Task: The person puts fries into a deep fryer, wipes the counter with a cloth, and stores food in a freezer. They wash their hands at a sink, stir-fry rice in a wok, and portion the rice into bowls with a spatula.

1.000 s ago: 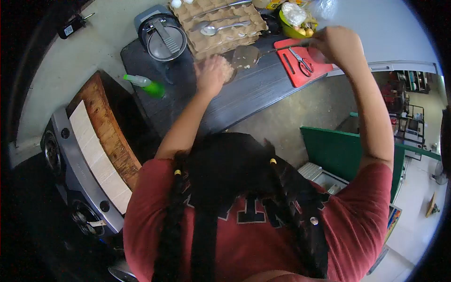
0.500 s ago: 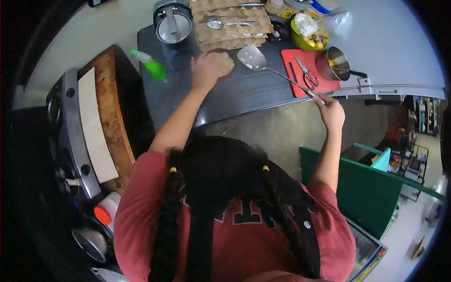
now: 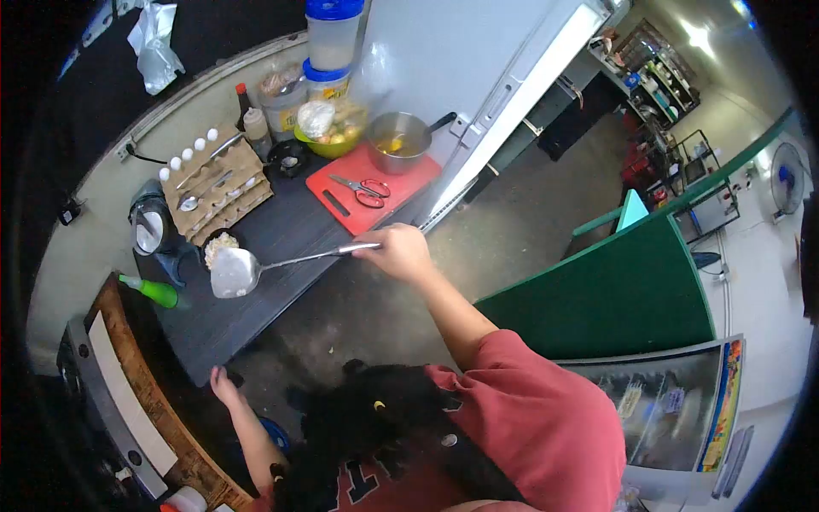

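My right hand [image 3: 399, 252] grips the handle of a metal turner [image 3: 235, 273], whose broad blade hangs over the dark table's edge side, partly in front of a bowl of pale food [image 3: 220, 246]. My left hand [image 3: 225, 386] is low beside the near corner of the dark table [image 3: 205, 333]; its fingers are too small and dim to read. Red-handled scissors [image 3: 363, 189] lie on a red cutting board [image 3: 345, 213]. On the board's far part stands a steel pot [image 3: 399, 141] with something yellow inside.
Egg trays [image 3: 217, 183] carry eggs and spoons. A green bottle [image 3: 155, 292] lies near a wooden ledge [image 3: 141, 367]. Behind the board are a yellow-green bowl [image 3: 328, 147] and blue-lidded tubs [image 3: 333, 38]. A green partition [image 3: 606, 299] stands at the right.
The view has turned. My left hand has left the pale food and moved down beside the table. My right hand still holds the turner, its blade now near the bowl.
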The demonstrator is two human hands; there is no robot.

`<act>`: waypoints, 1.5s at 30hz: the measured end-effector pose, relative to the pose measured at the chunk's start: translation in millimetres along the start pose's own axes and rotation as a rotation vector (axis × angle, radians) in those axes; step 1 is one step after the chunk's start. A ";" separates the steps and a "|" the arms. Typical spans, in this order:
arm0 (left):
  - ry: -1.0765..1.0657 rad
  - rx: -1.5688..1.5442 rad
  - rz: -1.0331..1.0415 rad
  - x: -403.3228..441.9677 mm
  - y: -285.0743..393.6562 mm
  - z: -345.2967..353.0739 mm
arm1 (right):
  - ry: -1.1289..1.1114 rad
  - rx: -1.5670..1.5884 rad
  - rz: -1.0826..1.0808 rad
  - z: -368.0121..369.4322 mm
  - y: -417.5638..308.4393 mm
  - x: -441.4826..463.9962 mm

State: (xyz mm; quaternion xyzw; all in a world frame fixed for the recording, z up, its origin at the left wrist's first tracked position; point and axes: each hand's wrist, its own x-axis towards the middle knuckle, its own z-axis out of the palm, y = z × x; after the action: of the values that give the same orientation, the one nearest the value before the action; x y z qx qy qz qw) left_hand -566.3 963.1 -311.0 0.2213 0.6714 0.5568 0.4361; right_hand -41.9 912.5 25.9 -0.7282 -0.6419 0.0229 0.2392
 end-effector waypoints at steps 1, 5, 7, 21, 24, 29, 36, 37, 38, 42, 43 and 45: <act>0.026 0.043 -0.012 -6.1 -14.6 -25.8 | 0.017 0.038 -0.050 -3.5 0.7 -4.4; 0.148 0.053 -0.167 -63.8 7.9 -85.2 | 0.022 0.144 -0.168 9.1 -9.1 -20.7; 0.131 0.023 -0.155 -91.8 17.6 -118.7 | -0.005 0.161 -0.195 7.5 -25.7 -38.1; 0.255 -0.046 -0.075 -384.7 31.5 -383.2 | -0.569 0.557 -0.338 53.5 -269.0 -205.3; 0.404 -0.125 -0.105 -466.0 1.8 -450.6 | -0.648 0.750 -0.510 100.9 -328.6 -269.1; 0.612 -0.131 0.145 -590.1 9.0 -525.4 | -0.885 1.013 -0.577 160.0 -447.0 -357.2; 0.985 -0.222 0.243 -665.3 -36.6 -592.6 | -0.609 0.695 -1.072 145.2 -641.2 -425.9; 1.105 -0.186 0.216 -673.4 -40.8 -598.1 | -0.555 0.590 -1.149 120.2 -674.4 -436.2; 1.142 -0.253 0.235 -677.2 -48.2 -604.2 | -0.411 0.575 -1.302 101.6 -706.8 -445.7; 1.230 -0.184 -0.026 -688.8 -38.1 -613.8 | 0.234 0.470 -1.744 65.1 -846.5 -477.0; 1.266 -0.194 -0.009 -685.9 -56.2 -622.3 | 0.359 0.442 -1.819 58.7 -882.1 -487.3; 1.331 -0.214 0.009 -682.4 -69.5 -637.1 | 0.481 0.448 -1.934 57.8 -960.2 -509.0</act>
State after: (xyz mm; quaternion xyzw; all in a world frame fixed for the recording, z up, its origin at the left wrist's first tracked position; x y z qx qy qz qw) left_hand -727.3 55.9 -145.2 -0.2106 0.7372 0.6398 -0.0534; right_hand -1037.7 508.6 198.1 0.1780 -0.8709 -0.2073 0.4086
